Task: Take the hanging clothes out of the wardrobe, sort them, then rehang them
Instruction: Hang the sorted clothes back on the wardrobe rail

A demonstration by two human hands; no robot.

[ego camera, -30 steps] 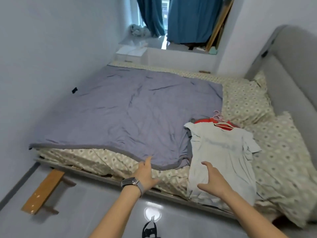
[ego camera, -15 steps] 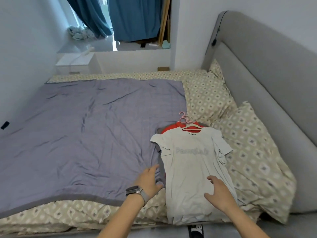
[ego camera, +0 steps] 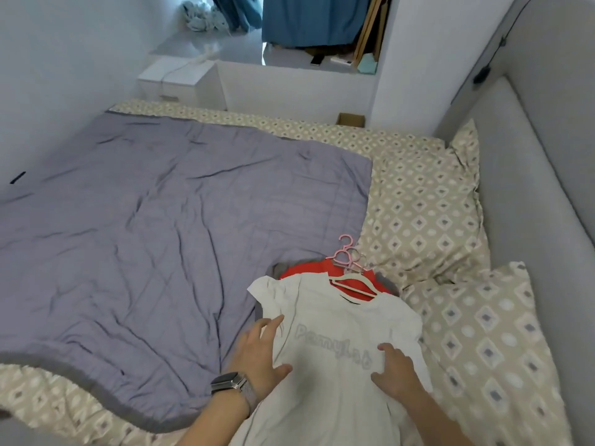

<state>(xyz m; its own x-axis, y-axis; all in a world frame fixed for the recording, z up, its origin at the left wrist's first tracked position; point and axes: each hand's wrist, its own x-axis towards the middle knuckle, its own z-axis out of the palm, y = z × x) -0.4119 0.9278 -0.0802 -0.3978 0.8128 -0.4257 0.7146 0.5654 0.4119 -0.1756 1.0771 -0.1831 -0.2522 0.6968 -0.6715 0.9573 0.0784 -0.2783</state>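
Note:
A white T-shirt [ego camera: 335, 320] with grey lettering lies on top of a small pile of clothes at the bed's near right. Under it peek a red garment [ego camera: 306, 268] and a dark grey one. Pink and white hangers [ego camera: 349, 257] stick out at the collar end. My left hand [ego camera: 260, 355], with a watch on the wrist, lies flat on the shirt's left side, fingers spread. My right hand [ego camera: 394, 370] presses on the shirt's right side, fingers straight.
A purple-grey quilt [ego camera: 161, 236] covers the left of the bed. Patterned pillows [ego camera: 425, 207] lie against the grey padded headboard [ego camera: 541, 156] on the right. A white cabinet [ego camera: 180, 78] and blue curtains [ego camera: 309, 17] stand at the far end.
I have moved closer to the bed and both hands have come forward onto the white T-shirt; before, the left hand was at the quilt's edge and the right hovered over the shirt's hem.

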